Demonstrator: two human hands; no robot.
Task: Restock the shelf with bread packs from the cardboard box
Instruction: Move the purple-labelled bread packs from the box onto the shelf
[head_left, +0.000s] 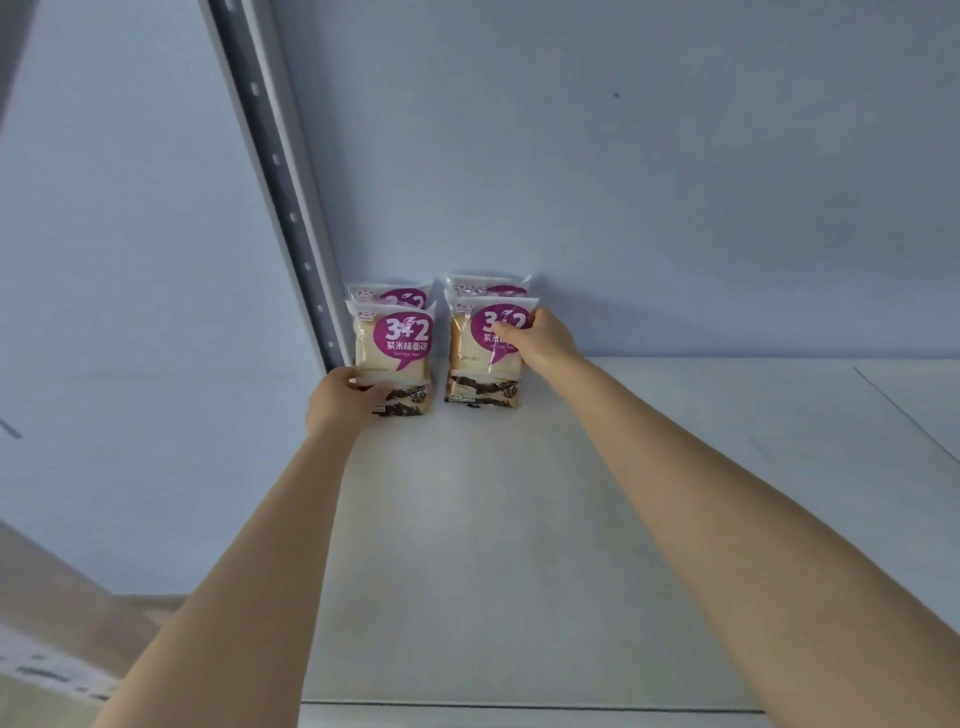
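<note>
left hand (343, 397), right hand (540, 338) gripping upright bread packs (393, 353), labels forward

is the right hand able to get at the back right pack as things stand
Probably only its top edge. The right hand holds the front right pack, which stands directly before the back right pack and covers most of it.

Only two arms of the person were in view. The left forearm (249, 561) and right forearm (727, 493) were bare along their whole visible length, smooth and slim, tapering toward the wrists. The left hand (337, 397) and right hand (540, 338) were bare as well.
</note>
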